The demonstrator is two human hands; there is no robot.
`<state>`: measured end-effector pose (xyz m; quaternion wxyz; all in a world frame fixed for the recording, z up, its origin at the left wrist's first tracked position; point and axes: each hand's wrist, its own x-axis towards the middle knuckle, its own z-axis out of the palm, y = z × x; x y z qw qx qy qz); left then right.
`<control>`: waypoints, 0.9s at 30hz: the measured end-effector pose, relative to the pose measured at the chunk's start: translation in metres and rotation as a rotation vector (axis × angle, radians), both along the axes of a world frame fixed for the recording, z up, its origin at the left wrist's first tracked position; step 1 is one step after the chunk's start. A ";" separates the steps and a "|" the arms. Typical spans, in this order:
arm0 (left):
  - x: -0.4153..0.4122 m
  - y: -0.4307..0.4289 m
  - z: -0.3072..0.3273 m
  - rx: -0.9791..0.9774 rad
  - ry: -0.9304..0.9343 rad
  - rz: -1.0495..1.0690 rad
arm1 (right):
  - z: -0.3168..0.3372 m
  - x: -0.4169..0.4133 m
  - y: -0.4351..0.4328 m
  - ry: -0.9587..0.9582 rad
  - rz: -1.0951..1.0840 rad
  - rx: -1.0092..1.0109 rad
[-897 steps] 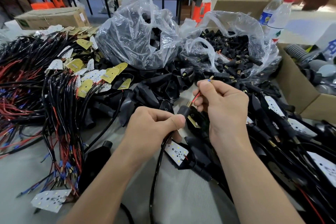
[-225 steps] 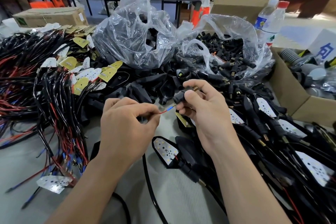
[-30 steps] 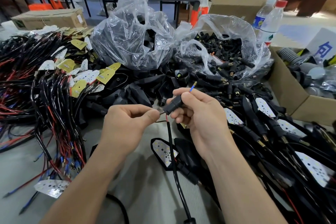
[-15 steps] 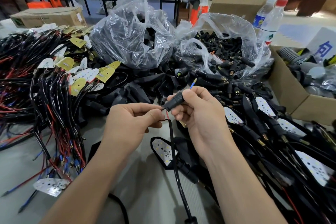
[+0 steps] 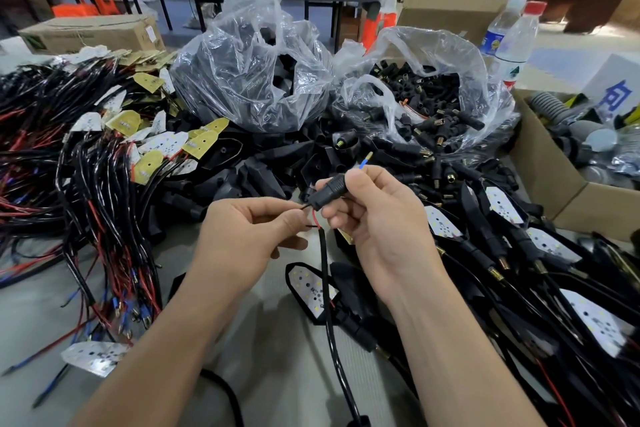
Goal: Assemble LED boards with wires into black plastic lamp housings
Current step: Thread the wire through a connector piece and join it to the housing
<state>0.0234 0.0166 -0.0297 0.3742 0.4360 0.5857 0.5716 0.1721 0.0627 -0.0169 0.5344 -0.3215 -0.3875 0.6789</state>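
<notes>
Right hand (image 5: 377,222) pinches the black sleeve (image 5: 327,191) between thumb and forefinger. It's held up over the counter (image 5: 287,357), between my two hands. Left hand (image 5: 249,236) pinches a thin black lead (image 5: 304,207) right at the sleeve's lower mouth. A blue-tipped lead (image 5: 364,161) pokes out the top end and a red lead (image 5: 314,218) shows below. The black cable (image 5: 325,291) hangs down from there toward the counter.

Handling, my guess:
- **Sleeve:** light, hard, smooth plastic that would likely roll in the fingers, so grip it across the middle.
- **Leads:** thin and floppy, and they'd buckle if pushed from far back. Pinch close to the tip and don't crush the metal ends.
- **Cable:** limp, and its hanging weight probably tugs a little.

Containers:
- **Left plastic bag (image 5: 252,80):** clear, open top, stuffed with black housings.
- **Right plastic bag (image 5: 450,55):** mouth wide open, full of small black sleeves with brass ends, and some are spilled in front of it.
- **Cardboard box (image 5: 543,170):** at the right edge, holds grey ribbed hose and round grey parts. Can't tell exactly what they are.
- **Carton (image 5: 93,33):** far left and closed, so the contents are hidden.

An LED board in its housing (image 5: 313,291) lies on the counter just below my hands. Loose housings (image 5: 263,173) are heaped beyond them. The wired-board pile (image 5: 86,184) is to the left.
</notes>
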 end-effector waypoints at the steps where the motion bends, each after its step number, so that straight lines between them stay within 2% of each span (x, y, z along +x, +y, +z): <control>1: -0.001 0.000 0.000 -0.019 -0.009 -0.029 | 0.000 0.000 0.000 0.000 -0.003 0.002; 10: -0.004 -0.002 -0.001 -0.035 -0.093 -0.135 | -0.002 -0.002 0.001 -0.153 0.057 0.078; 13: -0.002 -0.002 0.000 0.001 -0.209 -0.146 | -0.002 -0.002 0.001 -0.141 0.093 0.049; 22: 0.005 -0.003 -0.002 0.057 -0.405 -0.212 | -0.002 -0.004 -0.003 -0.090 0.091 0.085; 27: 0.009 -0.006 0.002 0.131 -0.291 -0.167 | -0.001 -0.008 -0.005 -0.125 0.045 0.077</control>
